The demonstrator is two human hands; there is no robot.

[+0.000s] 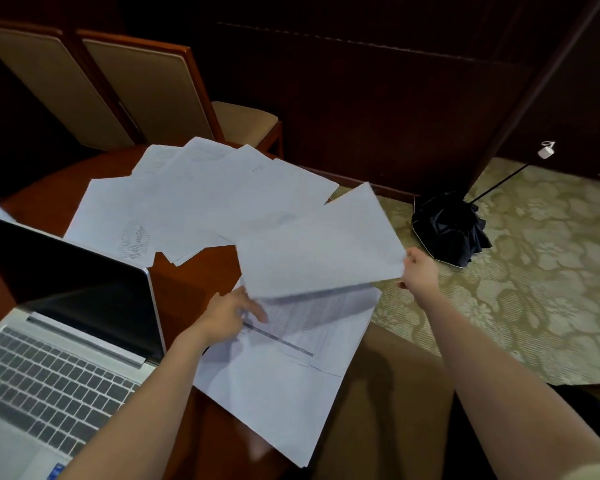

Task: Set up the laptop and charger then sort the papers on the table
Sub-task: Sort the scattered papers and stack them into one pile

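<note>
right hand (418,268) pinches right corner of plain white sheet (319,244), fingers closed on it, sheet lifted over pile of printed white papers (284,375) at near edge of reddish-brown wooden surface (194,282). left hand (229,315) rests on that pile, fingers straight, gripping nothing. fanned white sheets (205,202) lie farther back. open silver laptop (66,341) at left, screen dark.

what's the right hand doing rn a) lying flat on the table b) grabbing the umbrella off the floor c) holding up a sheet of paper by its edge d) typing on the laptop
C: the right hand pinches the corner of the lifted sheet, which is raised above the printed paper lying below it.
</note>
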